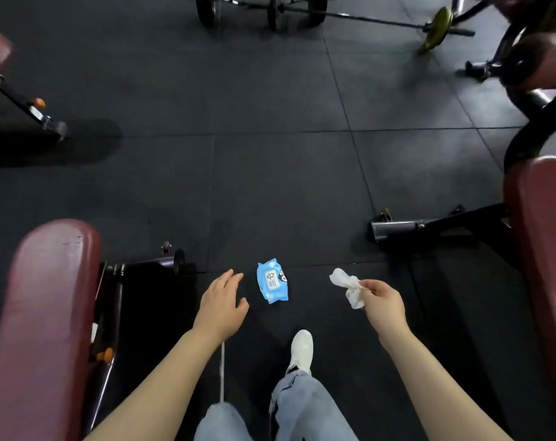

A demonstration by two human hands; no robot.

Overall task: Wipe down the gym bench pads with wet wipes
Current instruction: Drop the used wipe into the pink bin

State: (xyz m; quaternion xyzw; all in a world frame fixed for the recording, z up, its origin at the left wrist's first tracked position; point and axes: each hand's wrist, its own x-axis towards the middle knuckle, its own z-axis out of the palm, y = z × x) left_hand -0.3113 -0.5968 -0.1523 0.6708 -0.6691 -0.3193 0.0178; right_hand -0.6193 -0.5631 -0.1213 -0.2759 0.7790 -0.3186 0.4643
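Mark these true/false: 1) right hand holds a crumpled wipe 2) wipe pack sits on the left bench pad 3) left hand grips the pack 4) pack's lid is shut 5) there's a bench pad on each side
1. True: the right hand pinches a crumpled white wipe.
2. False: the blue wipe pack lies on the floor between the hands.
3. False: the left hand is open beside the pack, not touching it.
4. True: the lid looks shut.
5. True: left bench pad, right bench pad.

Dark rubber tile floor (270,173), barbell with plates (302,9) at the far edge, dim light
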